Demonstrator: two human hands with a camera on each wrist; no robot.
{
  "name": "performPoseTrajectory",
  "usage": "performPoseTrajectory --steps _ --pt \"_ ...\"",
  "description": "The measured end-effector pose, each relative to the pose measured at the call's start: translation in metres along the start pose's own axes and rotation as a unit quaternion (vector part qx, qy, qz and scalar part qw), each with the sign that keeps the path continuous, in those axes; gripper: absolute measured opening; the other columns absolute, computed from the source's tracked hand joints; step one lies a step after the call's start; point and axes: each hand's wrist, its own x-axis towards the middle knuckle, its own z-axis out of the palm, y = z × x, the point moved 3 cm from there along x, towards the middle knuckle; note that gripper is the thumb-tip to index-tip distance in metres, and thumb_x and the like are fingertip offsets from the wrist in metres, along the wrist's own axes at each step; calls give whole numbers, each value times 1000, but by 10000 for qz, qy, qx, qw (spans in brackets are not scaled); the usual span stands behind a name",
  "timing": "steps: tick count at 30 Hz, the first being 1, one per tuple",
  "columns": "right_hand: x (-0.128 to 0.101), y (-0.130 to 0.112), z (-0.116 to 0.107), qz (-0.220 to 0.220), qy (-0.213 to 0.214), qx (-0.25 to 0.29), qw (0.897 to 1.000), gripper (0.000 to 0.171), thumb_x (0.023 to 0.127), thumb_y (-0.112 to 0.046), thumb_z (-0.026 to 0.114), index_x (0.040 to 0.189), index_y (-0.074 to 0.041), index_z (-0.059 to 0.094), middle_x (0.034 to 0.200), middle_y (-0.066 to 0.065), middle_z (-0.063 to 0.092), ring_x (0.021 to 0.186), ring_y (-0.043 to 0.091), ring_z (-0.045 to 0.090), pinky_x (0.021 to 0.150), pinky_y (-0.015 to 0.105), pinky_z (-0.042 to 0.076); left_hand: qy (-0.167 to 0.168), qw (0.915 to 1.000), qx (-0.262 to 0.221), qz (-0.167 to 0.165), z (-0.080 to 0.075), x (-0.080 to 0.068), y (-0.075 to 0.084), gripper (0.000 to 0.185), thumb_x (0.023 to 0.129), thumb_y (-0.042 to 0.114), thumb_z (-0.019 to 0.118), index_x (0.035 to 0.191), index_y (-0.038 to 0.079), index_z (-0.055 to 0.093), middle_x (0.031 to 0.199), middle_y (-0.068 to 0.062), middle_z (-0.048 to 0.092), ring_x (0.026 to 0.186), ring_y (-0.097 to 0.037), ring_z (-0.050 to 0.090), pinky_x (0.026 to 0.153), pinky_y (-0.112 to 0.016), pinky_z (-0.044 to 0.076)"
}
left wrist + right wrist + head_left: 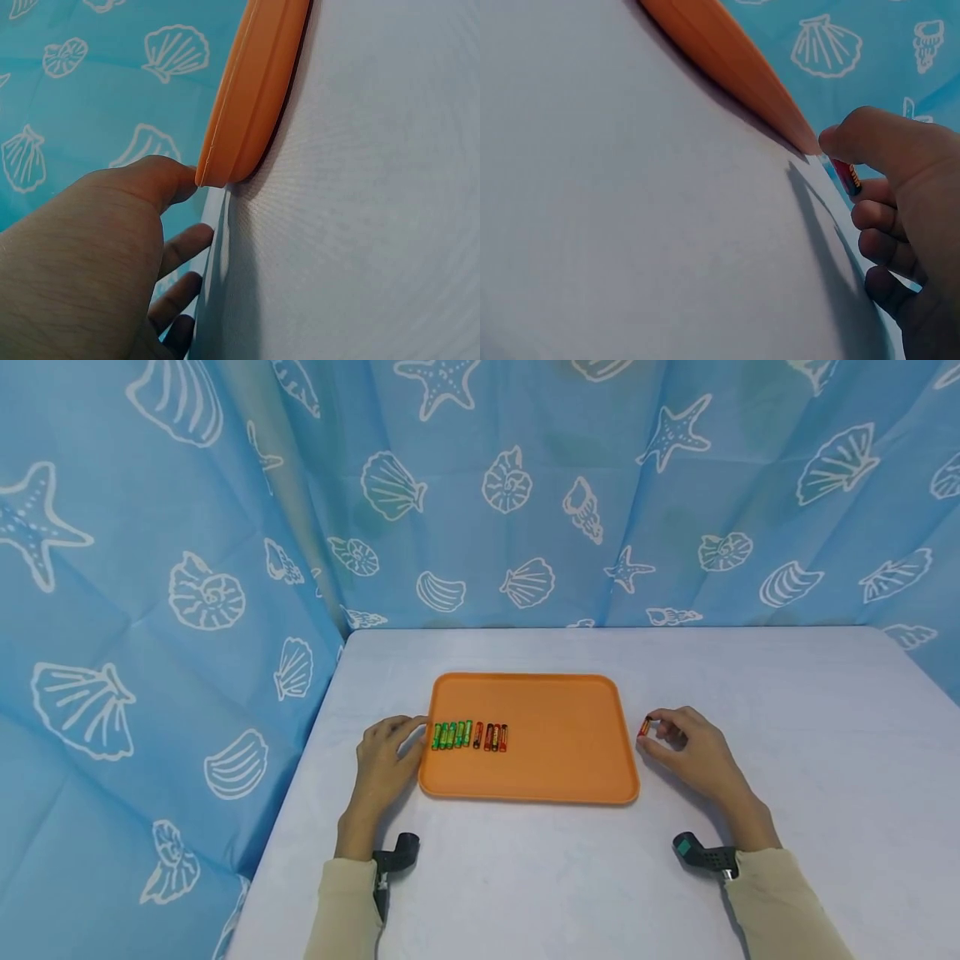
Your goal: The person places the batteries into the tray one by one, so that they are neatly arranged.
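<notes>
An orange tray (562, 739) lies on the table, with a row of small batteries standing side by side in its left half. Several green batteries (451, 736) are at the left of that row, and several red-and-black batteries (495, 737) at its right. My left hand (384, 768) touches the tray's left rim; in the left wrist view its thumb (169, 180) meets the rim while the other fingers spread below. Just off the tray's right edge, my right hand (693, 752) pinches a red-and-black battery (847, 177) between thumb and fingers, above the table.
A white cloth covers the table (555, 877). Blue curtains (480, 543) printed with shells and starfish hang behind it and along the left side. Black wrist cameras (705, 853) are strapped on both forearms.
</notes>
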Motion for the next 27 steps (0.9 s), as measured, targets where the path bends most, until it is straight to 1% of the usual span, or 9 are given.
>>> performPoseTrajectory --steps 5,11,20,27 --pt "0 -6 -1 -163 127 29 9998 41 89 -29 78 120 -5 66 96 4 56 86 21 51 73 36 45 7 10000 -12 -1 0 1 1 37 102 32 56 138 24 62 141 -10 50 139 -34 31 115 -55 15" --pt "1 -14 -3 -406 296 204 9985 39 87 -25 79 118 -6 67 94 4 57 84 20 53 71 33 45 53 10000 1 3 -1 0 2 36 102 31 57 137 24 63 141 -11 51 138 -35 31 114 -56 16" --pt "1 -22 -3 -438 220 303 9983 40 88 -26 79 121 -7 67 95 5 58 84 20 53 70 35 46 32 10000 1 26 -2 -1 2 36 103 31 56 137 23 63 141 -12 50 139 -36 30 114 -57 16" --pt "2 -28 -3 -345 128 325 9988 40 89 -27 78 122 -8 66 96 5 57 86 21 51 72 35 46 41 10000 5 -21 -2 -1 3 36 102 31 57 137 23 63 141 -11 51 138 -34 30 114 -55 16"
